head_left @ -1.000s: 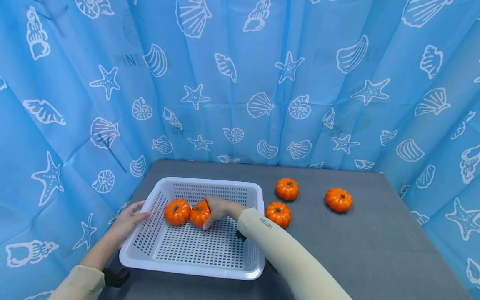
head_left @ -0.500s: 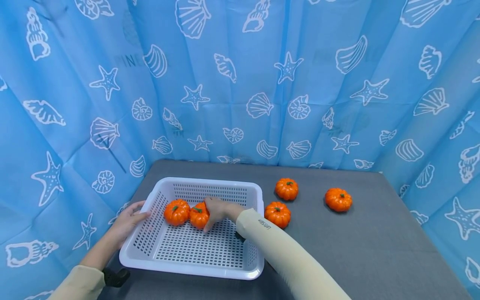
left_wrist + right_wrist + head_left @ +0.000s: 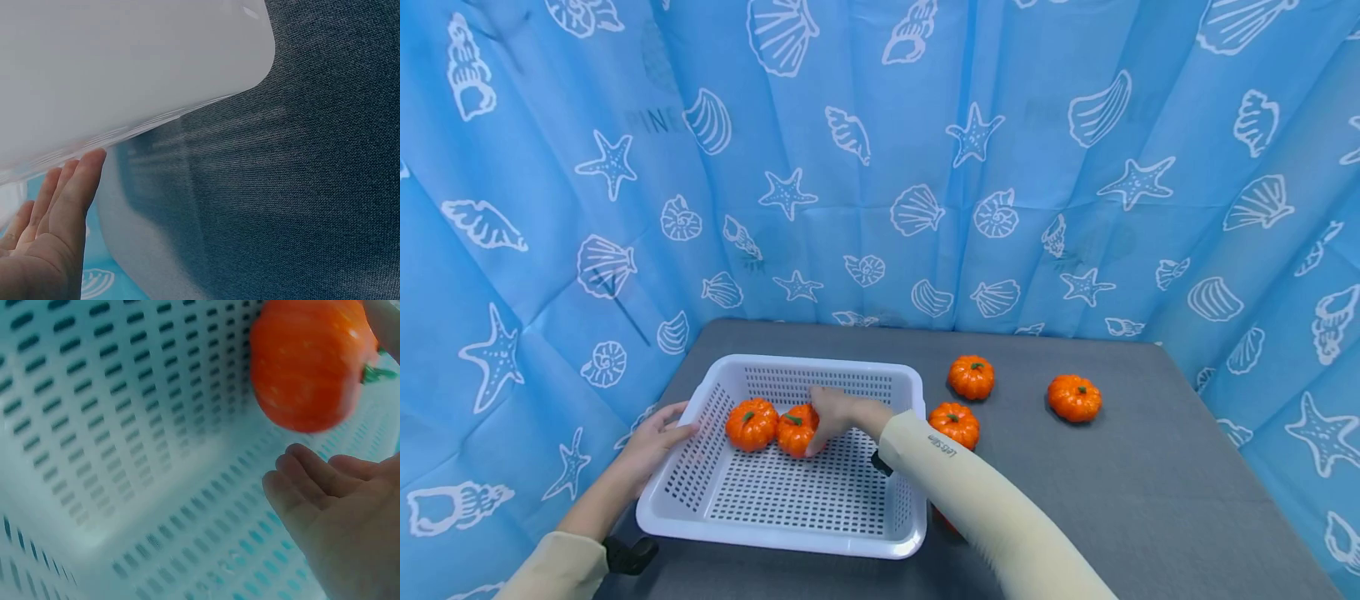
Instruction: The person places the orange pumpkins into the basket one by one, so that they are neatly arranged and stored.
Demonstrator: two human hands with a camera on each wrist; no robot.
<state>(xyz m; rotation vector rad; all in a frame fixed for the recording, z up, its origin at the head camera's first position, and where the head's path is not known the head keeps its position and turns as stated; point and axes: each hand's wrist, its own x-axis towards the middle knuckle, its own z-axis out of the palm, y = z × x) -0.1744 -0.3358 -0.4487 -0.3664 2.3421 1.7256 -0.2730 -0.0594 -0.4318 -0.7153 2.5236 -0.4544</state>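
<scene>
Two glossy orange toy pumpkins with green stems lie side by side in a white perforated plastic basket (image 3: pixel 782 544): a left pumpkin (image 3: pixel 752 425) and a right pumpkin (image 3: pixel 796 432). My right hand (image 3: pixel 837 414) reaches in over the right side, right beside the right pumpkin. In the right wrist view its fingers (image 3: pixel 312 481) are loosely bent under the pumpkin (image 3: pixel 306 365), with a gap showing between them. At the left rim is my left hand (image 3: pixel 653 442); the left wrist view has its straight fingers (image 3: pixel 84 181) with the tips at the basket's outer wall (image 3: pixel 137 62).
On the grey table (image 3: pixel 1112 500), right of the basket, sit a back pumpkin (image 3: pixel 972 377), a nearer pumpkin (image 3: pixel 955 424) close to the rim, and a far-right pumpkin (image 3: pixel 1074 398). A bit of orange (image 3: pixel 946 521) shows below my right forearm. A blue shell-print curtain (image 3: pixel 880 167) hangs behind.
The right pumpkin has settled beside the left one, and my right hand has loosened from it. My right forearm has shifted slightly, uncovering some orange below it. The left hand stays at the rim.
</scene>
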